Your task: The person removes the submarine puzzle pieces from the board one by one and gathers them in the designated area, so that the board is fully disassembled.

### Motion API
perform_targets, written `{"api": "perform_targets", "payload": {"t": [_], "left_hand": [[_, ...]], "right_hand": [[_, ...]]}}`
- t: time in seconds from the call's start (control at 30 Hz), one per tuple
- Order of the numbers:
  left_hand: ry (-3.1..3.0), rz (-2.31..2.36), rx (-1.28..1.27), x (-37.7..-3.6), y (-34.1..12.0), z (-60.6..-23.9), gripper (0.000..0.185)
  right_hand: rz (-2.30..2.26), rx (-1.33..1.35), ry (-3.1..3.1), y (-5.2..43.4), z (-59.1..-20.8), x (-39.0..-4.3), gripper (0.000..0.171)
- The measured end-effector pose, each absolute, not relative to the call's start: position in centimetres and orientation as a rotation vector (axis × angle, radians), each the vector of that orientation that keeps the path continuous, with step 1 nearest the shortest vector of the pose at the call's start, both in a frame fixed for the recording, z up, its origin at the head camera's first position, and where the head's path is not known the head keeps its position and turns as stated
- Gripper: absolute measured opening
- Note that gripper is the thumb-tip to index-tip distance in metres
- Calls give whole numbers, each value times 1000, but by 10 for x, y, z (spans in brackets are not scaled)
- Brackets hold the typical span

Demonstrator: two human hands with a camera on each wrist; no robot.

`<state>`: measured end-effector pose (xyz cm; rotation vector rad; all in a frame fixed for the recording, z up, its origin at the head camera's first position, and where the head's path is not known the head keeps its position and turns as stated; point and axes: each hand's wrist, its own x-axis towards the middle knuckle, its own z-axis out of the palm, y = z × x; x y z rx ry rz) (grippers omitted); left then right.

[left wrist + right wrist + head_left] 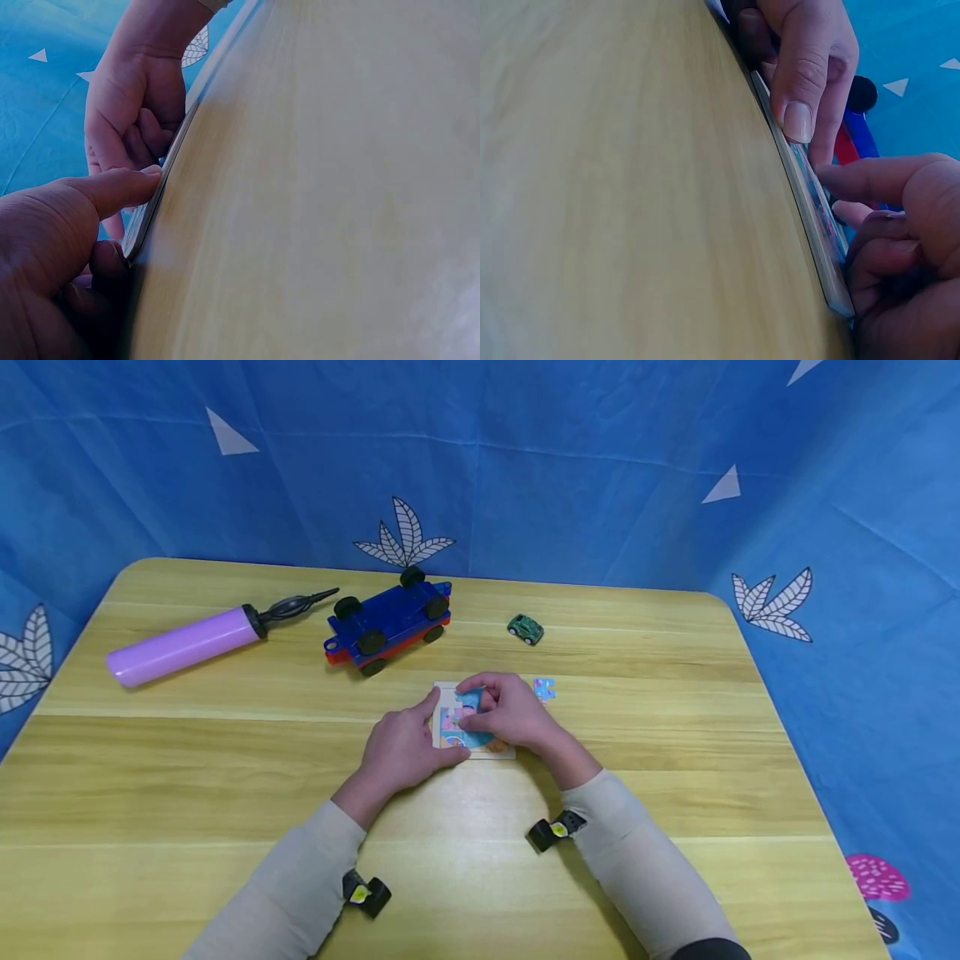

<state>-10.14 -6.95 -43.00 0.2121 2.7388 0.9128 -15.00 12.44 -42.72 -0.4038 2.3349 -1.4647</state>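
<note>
The left hand (401, 745) grips the puzzle board (448, 695) at its edges. The right hand (519, 712) touches it (pinching anything? I can't tell), a loose piece (544, 689) nearby.

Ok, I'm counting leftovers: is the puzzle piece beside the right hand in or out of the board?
Out: the puzzle piece lies on the table, apart from the board.

Blue cloth bkgd (585, 502) behind my wood-grain tbl (712, 718).
Cloth runs across the back & down both sides of my view, w/ fold creases, pale triangles (228, 437), B&W leaf prints (406, 533), plus a pink spotted print (877, 877) lower R. Tbl is light yellow-brown, far corners rounded; soft glare (468, 831) on the top nr me.
</note>
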Motion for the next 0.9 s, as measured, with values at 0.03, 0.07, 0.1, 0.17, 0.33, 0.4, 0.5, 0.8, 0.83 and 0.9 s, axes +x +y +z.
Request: {"api": "perform_targets", "payload": {"t": [0.03,0.07,0.1,0.17,0.33,0.4,0.5,0.8,0.83,0.9], "left_hand": [[2740,913,212,-102,-70,-430,103],[2739,914,212,-101,-69,-429,103],[2738,914,211,-102,-69,-429,103],[2737,911,213,-101,-69,-429,103],[2734,902,199,-101,-68,-428,104],[2731,900,190,-101,-68,-428,104],[2730,897,184,-101,-68,-428,104],[2733,899,188,-101,-68,-429,104],[2734,901,192,-101,-68,-429,104],[2735,904,197,-101,-68,-428,104]], "right_hand": [[-1457,-399,2339,124,-427,-150,36],[-1448,-396,2342,124,-427,-150,35],[-1437,-390,2345,124,-427,-151,35],[-1419,-380,2347,123,-426,-151,34],[-1408,-359,2330,122,-425,-152,33],[-1411,-356,2323,122,-426,-152,33],[-1414,-355,2317,121,-426,-152,33],[-1403,-347,2311,121,-426,-153,33],[-1406,-343,2307,121,-426,-153,33],[-1417,-335,2299,121,-426,-153,33]]}}
